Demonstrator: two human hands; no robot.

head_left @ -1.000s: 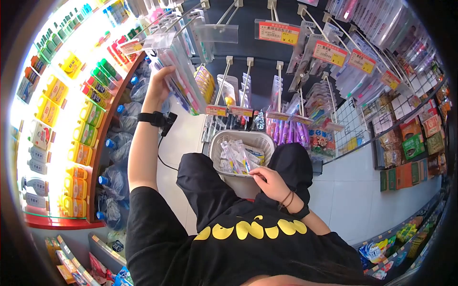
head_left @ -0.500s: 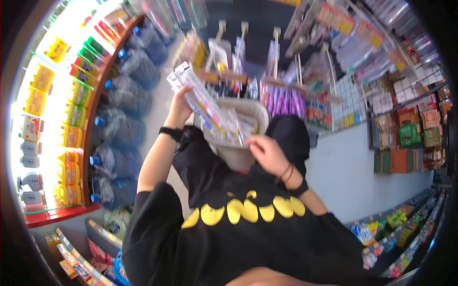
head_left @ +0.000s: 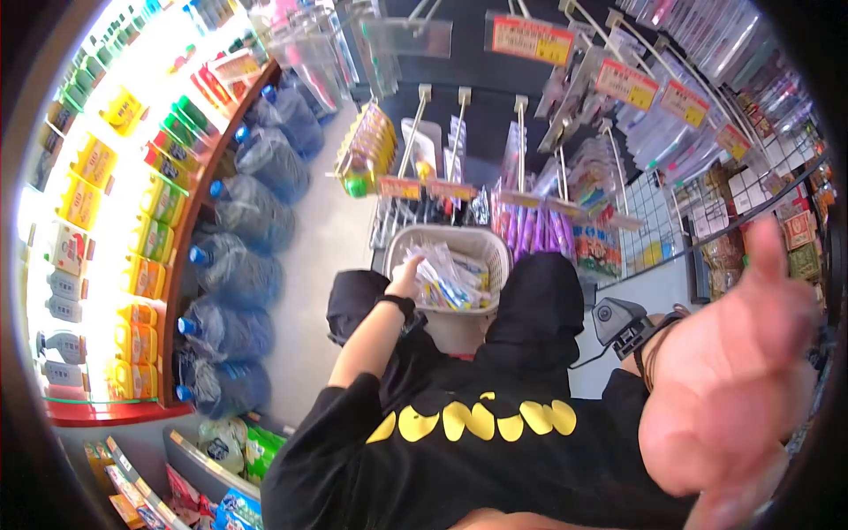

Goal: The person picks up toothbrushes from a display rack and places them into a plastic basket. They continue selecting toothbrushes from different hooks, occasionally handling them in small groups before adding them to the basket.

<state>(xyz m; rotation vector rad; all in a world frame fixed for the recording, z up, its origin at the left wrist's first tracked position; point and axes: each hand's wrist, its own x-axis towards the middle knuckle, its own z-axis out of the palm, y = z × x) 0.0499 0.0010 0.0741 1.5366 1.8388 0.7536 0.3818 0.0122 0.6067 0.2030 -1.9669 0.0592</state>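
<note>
Low between my knees, a light grey plastic basket (head_left: pixel 500 256) holds several clear packs of what look like toothbrushes (head_left: pixel 452 281). My left hand (head_left: pixel 405 278) reaches over the basket's left rim, its fingers closed at the edge of these packs; the fingertips are partly hidden. My right hand (head_left: pixel 729 380) is raised close to the camera at the right, large and blurred. One digit points up and the others spread towards the lens, with nothing visible in them. A small black camera-like device (head_left: pixel 618 320) sits on a strap at my right wrist.
Large water bottles (head_left: pixel 252 212) line the left side, below lit shelves of drinks. Ahead are hanging hooks with purple packs (head_left: pixel 539 228) and a yellow bundle (head_left: pixel 367 146). Price tags on prongs (head_left: pixel 534 40) jut out above. A wire rack (head_left: pixel 654 221) stands to the right.
My left hand has lowered the long packs from above the basket into it. My right hand has left the basket and come up to the right, near the camera. The view has shifted.
</note>
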